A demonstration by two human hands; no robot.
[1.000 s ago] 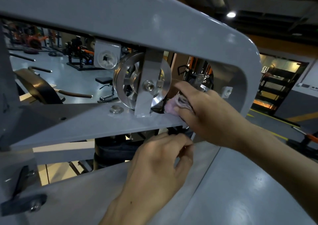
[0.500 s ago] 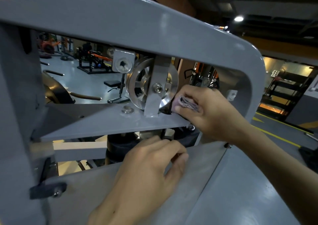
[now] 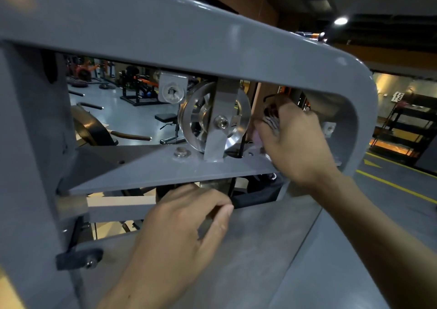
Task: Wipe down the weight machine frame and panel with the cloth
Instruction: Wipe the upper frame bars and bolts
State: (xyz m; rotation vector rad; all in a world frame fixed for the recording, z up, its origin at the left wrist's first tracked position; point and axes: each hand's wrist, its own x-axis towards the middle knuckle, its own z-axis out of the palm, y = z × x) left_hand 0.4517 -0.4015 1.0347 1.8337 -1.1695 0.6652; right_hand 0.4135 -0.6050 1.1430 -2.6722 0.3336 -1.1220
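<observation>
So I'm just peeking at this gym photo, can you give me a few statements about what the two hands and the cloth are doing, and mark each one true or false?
1. The right hand grips a bunched cloth just right of the metal pulley wheel. True.
2. The left hand holds a spray bottle. False: it holds no bottle; its fingers curl over the top edge of the grey panel.
3. The cloth lies spread flat on the panel. False: it is bunched in the right hand, up inside the frame opening.
4. Other gym machines show through the opening. True.
</observation>
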